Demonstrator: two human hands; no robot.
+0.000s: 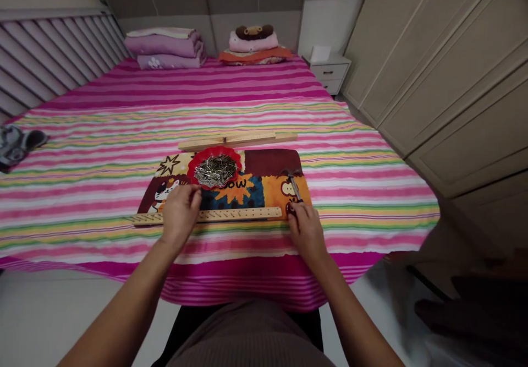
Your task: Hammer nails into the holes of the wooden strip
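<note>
My right hand (306, 229) is closed round the dark grip of a hammer (294, 186), whose head points away from me over the mat's right side. My left hand (180, 213) is closed with thumb and fingertips together, just below the red bowl (191, 171); whatever it may pinch is too small to make out. Many loose nails (218, 170) fill that bowl. Under the left hand, a wooden strip (243, 214) lies along the mat's near edge. Nails stand in its left and middle parts, and small dark marks show toward its right end.
A patterned mat (272, 160) lies on the striped bedspread (355, 191). More wooden strips (239, 140) rest behind the bowl. Folded bedding (165, 48) and a pillow stack (253, 42) sit by the headboard. A grey item (18, 144) lies at the far left.
</note>
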